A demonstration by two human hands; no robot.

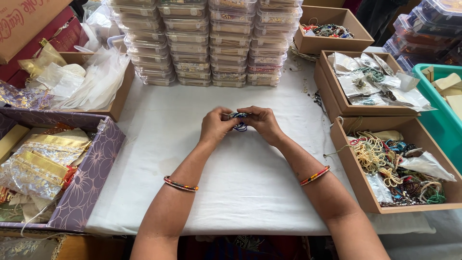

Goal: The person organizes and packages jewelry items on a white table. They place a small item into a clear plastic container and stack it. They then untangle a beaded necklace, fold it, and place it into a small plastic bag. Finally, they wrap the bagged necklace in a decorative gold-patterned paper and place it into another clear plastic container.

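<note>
My left hand and my right hand meet over the middle of a white-covered table. Both pinch a small blue and dark beaded piece between their fingertips, a loop of it hanging just below. A beaded bangle sits on each wrist: one on the left, one on the right.
Stacks of clear plastic boxes stand at the back. Brown cardboard boxes with beads and jewellery line the right. A purple patterned box with gold pouches and a box of clear bags sit left. A teal bin is far right.
</note>
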